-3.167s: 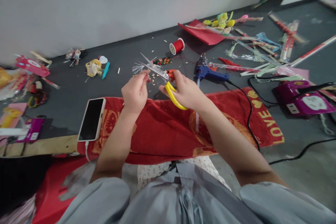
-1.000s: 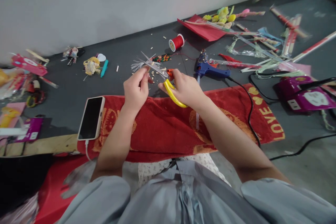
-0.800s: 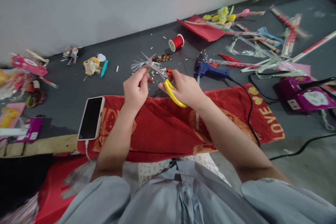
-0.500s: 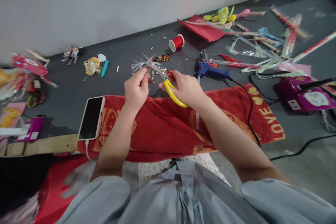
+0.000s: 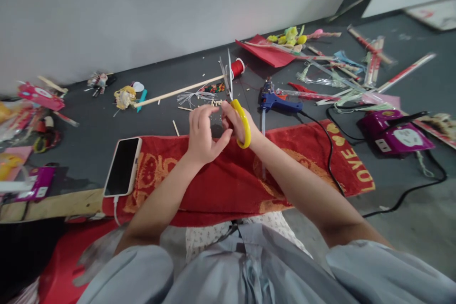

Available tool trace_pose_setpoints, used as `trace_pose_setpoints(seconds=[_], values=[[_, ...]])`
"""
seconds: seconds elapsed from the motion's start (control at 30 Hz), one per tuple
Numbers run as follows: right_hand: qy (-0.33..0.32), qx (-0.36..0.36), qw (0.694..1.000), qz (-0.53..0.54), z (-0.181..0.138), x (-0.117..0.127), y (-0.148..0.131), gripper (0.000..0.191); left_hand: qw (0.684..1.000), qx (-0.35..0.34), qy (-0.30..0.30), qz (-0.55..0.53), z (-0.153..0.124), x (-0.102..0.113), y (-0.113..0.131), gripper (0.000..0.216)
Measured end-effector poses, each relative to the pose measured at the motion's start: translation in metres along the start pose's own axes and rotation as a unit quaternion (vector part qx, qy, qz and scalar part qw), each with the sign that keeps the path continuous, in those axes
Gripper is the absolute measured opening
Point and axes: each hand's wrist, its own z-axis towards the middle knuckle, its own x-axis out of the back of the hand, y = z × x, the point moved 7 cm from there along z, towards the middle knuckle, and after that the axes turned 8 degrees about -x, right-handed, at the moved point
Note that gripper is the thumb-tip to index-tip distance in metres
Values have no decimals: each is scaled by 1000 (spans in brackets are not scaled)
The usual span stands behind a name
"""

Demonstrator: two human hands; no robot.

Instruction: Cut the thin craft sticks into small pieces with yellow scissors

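The right hand (image 5: 237,121) has its fingers bent around the yellow handles of the scissors (image 5: 234,104), above the middle of the front part of the desk (image 5: 156,123). The blades point towards the rear edge and stand a little apart. The left hand (image 5: 204,135) is just beside it, with curved fingers and the thumb stretched away, so a wide gap stays between them; I can see nothing in its grasp. Both forearms reach over the red towel (image 5: 213,185), which hangs over the front edge. Near its right end the yellow word "LOVE" can be read, beside yellow hearts. The phone (image 5: 122,167) lies at the towel's left end, well apart from the left hand, with a stretch of towel between. A long wooden stick (image 5: 181,90) ends near the blades; whether they touch, I cannot tell. The blue glue gun (image 5: 280,103) lies near, to the right.
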Motion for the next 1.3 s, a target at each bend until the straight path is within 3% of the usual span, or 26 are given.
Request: trace_pose_setpoints(seconds=[0.1,0.23,0.83,1.03,1.3], values=[[-29,20,999,14,-1,-14,3,50,993,56,-40,-96,-10,-26,-10,92],[-11,67,998,-15,-9,-18,-5,50,976,94,-70,-185,-20,-45,-15,111],[-23,73,993,-92,-4,-21,-8,43,986,124,9,-115,-6,-32,-4,85],[-18,80,994,-77,-3,-22,-9,42,986,127,-8,-112,-7,-33,-6,88],[-8,62,998,-22,-4,-18,-9,49,977,100,-3,-189,-14,-37,-17,103]])
